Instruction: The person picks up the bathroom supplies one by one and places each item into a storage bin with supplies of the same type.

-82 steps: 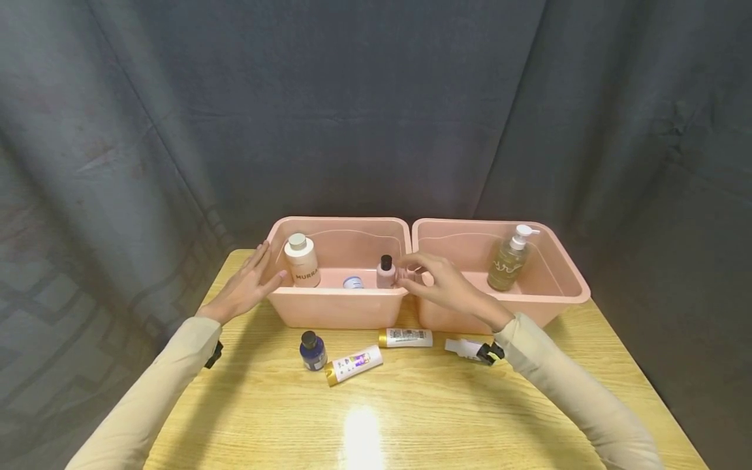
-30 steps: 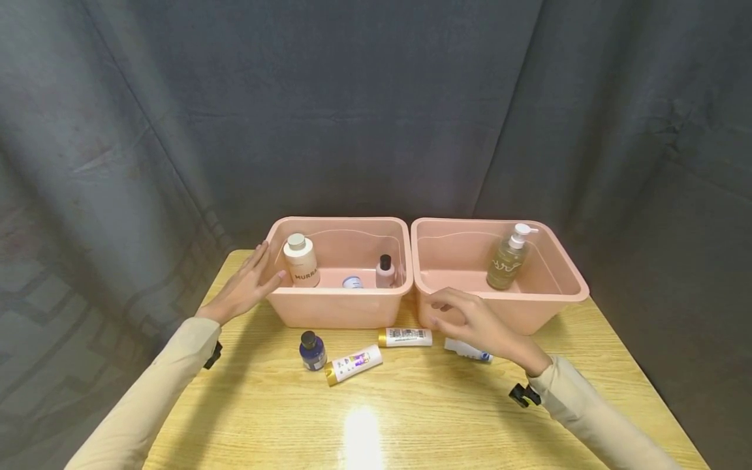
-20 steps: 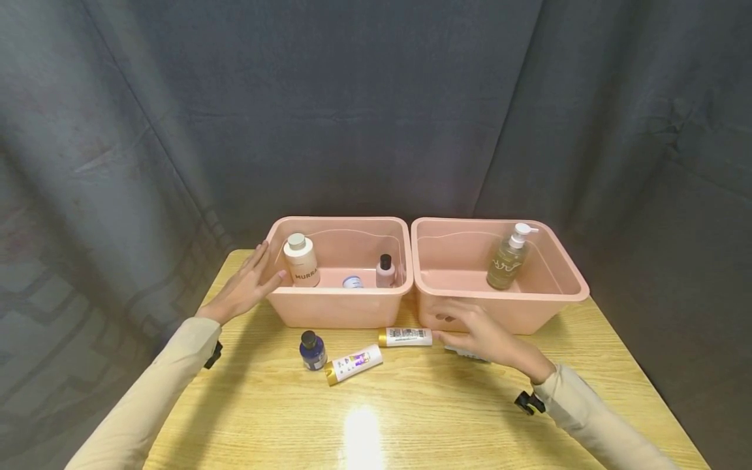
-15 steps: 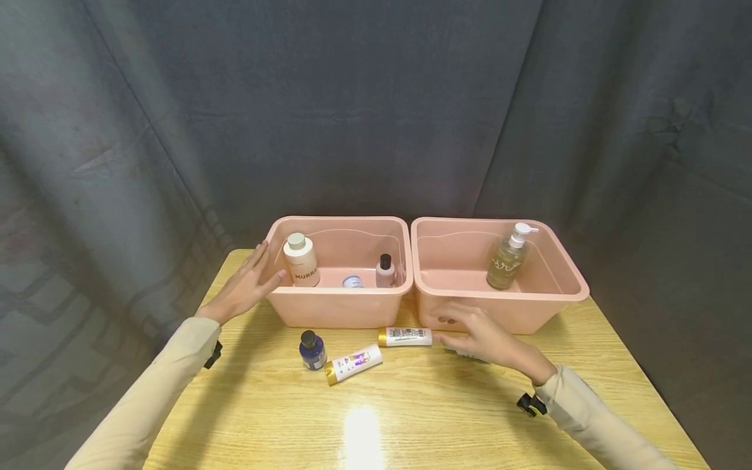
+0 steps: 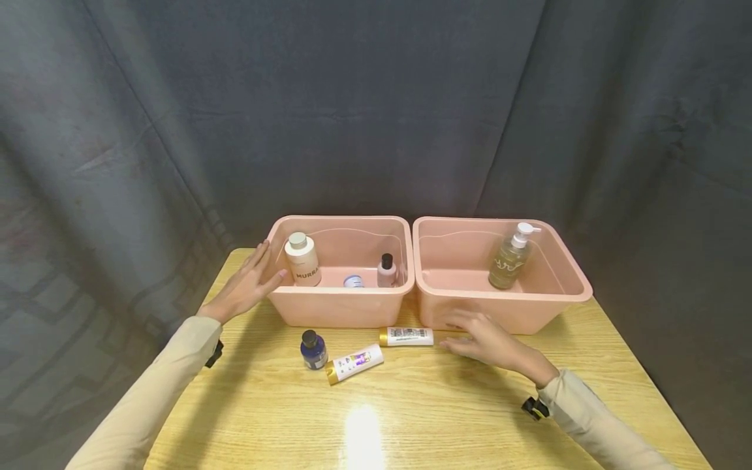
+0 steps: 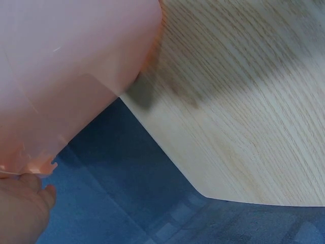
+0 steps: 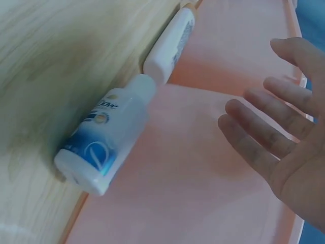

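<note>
My left hand (image 5: pixel 241 292) rests with straight fingers on the left end of the left pink bin (image 5: pixel 337 309), thumb over the rim. In front of the right pink bin (image 5: pixel 487 312), my right hand (image 5: pixel 493 343) hovers low over the table, holding nothing. A white and blue Dove bottle (image 7: pixel 106 133) lies on its side below the spread fingers (image 7: pixel 254 145) in the right wrist view; the hand hides it in the head view. Just left of that hand lies a white tube with a gold cap (image 5: pixel 409 337), its label printed with a barcode.
A white bottle (image 5: pixel 303 264), a small white jar (image 5: pixel 354 281) and a pink black-capped bottle (image 5: pixel 386 274) are in the left bin. The right bin holds a pump bottle (image 5: pixel 506 264). A dark blue bottle (image 5: pixel 314 354) and a second gold-capped tube (image 5: pixel 355 364) are in front.
My right hand has come away from the right end of the left bin, back and down over the Dove bottle, and its fingers have spread. The left hand has stayed put.
</note>
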`<state>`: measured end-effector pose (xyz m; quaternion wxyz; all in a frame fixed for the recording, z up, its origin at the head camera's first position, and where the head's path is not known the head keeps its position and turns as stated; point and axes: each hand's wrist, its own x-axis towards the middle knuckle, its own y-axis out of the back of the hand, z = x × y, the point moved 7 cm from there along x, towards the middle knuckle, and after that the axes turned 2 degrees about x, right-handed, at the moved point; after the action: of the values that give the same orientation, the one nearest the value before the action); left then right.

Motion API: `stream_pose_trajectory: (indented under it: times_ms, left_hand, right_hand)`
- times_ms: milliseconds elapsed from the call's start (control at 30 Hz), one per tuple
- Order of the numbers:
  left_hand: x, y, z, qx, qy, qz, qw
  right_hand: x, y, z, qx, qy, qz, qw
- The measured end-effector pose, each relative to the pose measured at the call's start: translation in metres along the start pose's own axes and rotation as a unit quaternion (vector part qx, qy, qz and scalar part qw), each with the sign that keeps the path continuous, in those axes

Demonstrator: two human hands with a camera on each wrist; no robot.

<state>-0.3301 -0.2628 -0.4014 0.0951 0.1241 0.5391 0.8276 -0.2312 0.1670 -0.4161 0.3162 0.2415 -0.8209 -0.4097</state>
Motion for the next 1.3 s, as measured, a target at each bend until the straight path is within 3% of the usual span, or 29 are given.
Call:
stream_pose_trajectory:
  times_ms: [633, 933, 1300]
  left_hand:
    - [0.001, 0.0, 0.001, 0.0, -0.008, 0.007, 0.9999]
    - [0.001, 0.001, 0.001, 0.001, -0.011, 0.008, 0.9999]
    - [0.0, 0.001, 0.001, 0.0, -0.007, 0.009, 0.9999]
  right_hand:
    - [-0.014, -0.01, 0.025, -0.035, -0.014, -0.01, 0.999]
    - [-0.025, -0.013, 0.036, -0.051, 0.01, 0.01, 0.999]
    - [-0.034, -0.017, 0.055, -0.065, -0.049, 0.002, 0.997]
